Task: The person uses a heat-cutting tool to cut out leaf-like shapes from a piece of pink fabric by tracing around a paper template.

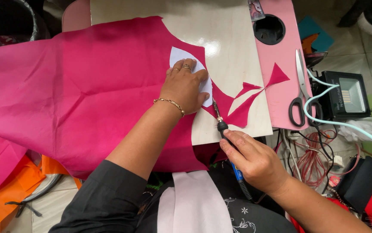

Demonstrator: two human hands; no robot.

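Fabric of a strong pink [74, 90] covered most of the pale wooden board [233, 47], spilling off its left and near edges, so that only the part being worked lay flat on the hard surface. On it lay a white paper template [179, 56] with a curved outline, and the left hand [184, 86] pressed down on this with fingers spread flat and closed on nothing, apparently to keep paper and cloth from shifting against each other. The right hand [255, 159] was curled tightly around the black and blue handle of a pen-like hot cutting tool [222, 127], held much as one holds a pencil, its thin metal tip resting on the cloth just beside the template's lower right edge and close to the left thumb, likely so the edge could serve as a guide. Its cord ran back toward the person's body. To the right of the tip, narrow pink offcuts [248, 101] with pointed ends lay on the board, reaching onto the pink plastic side panel [281, 95], apart from the main piece. Scissors with black handles [300, 90] lay along that panel, well within the right hand's reach yet clear of the work. Beyond them stood a small black lamp [345, 95], a pale green cable [345, 123] curving past it, and tangled red wires [313, 151] hung below.
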